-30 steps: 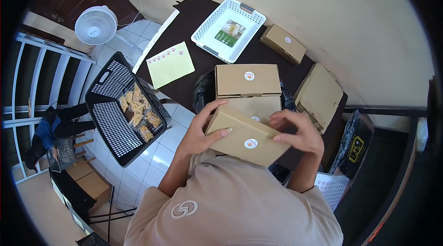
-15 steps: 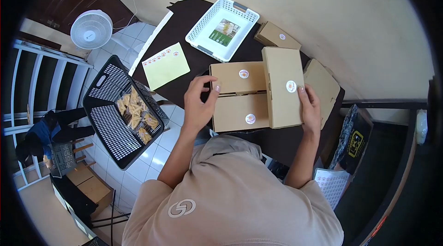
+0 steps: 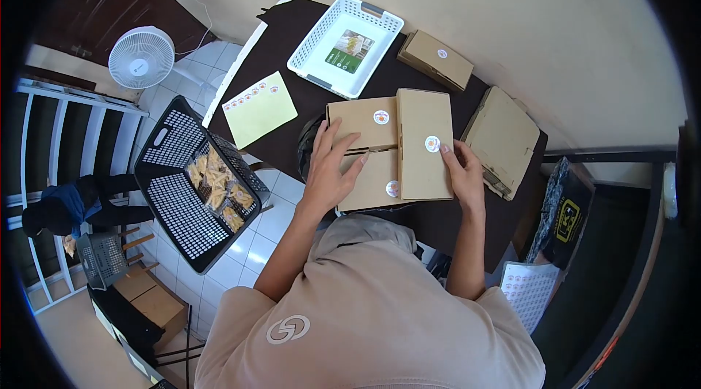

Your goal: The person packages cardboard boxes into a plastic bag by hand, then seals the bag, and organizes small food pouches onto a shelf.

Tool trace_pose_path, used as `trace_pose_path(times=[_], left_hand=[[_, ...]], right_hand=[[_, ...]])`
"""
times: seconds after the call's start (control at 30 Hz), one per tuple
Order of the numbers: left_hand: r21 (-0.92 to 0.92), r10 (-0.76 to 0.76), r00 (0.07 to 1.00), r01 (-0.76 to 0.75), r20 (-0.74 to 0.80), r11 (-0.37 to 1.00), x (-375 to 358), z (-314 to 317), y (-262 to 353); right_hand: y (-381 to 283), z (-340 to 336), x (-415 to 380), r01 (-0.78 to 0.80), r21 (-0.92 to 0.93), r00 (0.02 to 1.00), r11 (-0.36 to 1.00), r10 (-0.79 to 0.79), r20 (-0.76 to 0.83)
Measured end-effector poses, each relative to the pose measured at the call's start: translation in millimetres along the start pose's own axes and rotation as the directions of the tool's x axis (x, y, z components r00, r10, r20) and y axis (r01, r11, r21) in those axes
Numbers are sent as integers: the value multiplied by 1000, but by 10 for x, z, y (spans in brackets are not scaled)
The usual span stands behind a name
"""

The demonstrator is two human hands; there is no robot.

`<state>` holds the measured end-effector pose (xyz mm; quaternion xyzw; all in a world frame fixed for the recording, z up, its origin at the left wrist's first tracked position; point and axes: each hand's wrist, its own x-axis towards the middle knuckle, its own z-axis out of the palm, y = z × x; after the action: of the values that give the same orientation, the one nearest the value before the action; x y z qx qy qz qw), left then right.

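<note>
Two closed brown cardboard boxes lie side by side in front of me, the far box (image 3: 358, 110) and the near box (image 3: 371, 188), each with a round sticker. Across their right ends rests a third cardboard box (image 3: 427, 115), turned lengthwise and stickered too. My left hand (image 3: 327, 173) lies with fingers spread on the left part of the two boxes. At the third box's right edge is my right hand (image 3: 467, 176), its thumb on the top beside the sticker and its other fingers along the side, partly hidden.
A white basket (image 3: 301, 60), a yellow sticker sheet (image 3: 259, 115), a small box (image 3: 437, 60) and flattened-looking cardboard (image 3: 504, 137) share the dark table. To the left, a black crate (image 3: 175, 203) holds bagged snacks. A fan (image 3: 141, 58) and a seated person (image 3: 66, 206) are beyond.
The third box has moved left and settled over the other two, with my right hand following. My left hand has gone from the boxes' left edge onto their tops, fingers spreading.
</note>
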<state>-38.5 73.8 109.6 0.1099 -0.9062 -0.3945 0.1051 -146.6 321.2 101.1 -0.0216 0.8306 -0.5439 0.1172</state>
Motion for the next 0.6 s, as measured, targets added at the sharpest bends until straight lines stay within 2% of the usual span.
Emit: trace_pose_path(times=[0.07,0.13,0.57,0.6], left_hand=[[2,-4,1000,4,25,1000,-16,15,-24],[-10,1,999,0,39,1000,-22,7,-41],[30,24,998,-25,52,999,-23,4,-41],[31,26,998,-27,52,999,-23,4,-43]], right_hand=[[0,2,10,19,10,1000,1000,-19,10],[-33,-8,15,-18,-60,999,998,21,47],[-51,-10,75,4,-47,992,999,1,124],[-44,-30,89,9,-35,983,999,-2,184]])
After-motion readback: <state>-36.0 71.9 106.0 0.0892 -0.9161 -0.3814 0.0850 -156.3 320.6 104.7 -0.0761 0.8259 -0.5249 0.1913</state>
